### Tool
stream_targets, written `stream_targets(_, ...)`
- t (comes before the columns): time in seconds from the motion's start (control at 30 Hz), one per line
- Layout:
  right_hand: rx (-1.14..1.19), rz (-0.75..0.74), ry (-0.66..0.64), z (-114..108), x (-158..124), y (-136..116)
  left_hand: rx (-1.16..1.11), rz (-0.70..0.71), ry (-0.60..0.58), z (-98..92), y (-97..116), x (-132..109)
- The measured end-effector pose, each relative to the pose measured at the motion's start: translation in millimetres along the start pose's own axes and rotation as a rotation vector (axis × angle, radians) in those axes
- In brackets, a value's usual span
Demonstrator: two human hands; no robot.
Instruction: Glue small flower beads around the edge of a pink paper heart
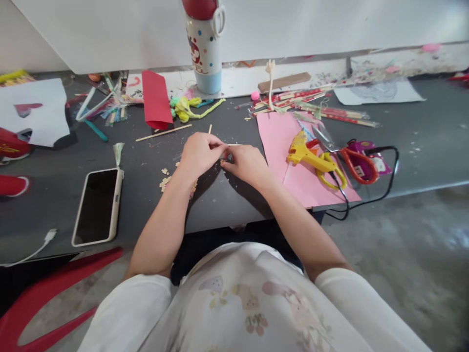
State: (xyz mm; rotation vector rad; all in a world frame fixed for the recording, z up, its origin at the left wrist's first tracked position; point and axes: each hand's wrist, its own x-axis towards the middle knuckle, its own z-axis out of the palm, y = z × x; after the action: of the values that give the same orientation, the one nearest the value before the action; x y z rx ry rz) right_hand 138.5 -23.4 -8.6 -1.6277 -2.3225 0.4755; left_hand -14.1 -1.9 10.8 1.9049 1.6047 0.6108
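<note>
My left hand [200, 152] and my right hand [248, 164] meet over the dark table [220, 200], fingers pinched together. Between them runs a thin wooden stick [233, 144], held by both hands, with a small pale piece at the fingertips that I cannot make out. Pale crumbs [164, 181] lie on the table just left of my left wrist. Another short stick [210, 128] lies just beyond my hands.
A phone [97, 205] lies at the left. A pink paper sheet [293, 166] carries a yellow glue gun [311, 156] and red-handled scissors [357, 164] at the right. A red folded paper [156, 100], a dotted bottle [205, 49] and loose sticks [163, 132] are farther back.
</note>
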Motion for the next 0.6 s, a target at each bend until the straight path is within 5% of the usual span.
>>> stream_targets(0.33,0.024,-0.005,-0.006,3,2,0,-0.01,0.02,0.023,0.2,2,-1)
stream_targets(0.6,0.192,0.073,0.002,-18,-9,12,-0.023,0.022,0.063,0.0,4,-3)
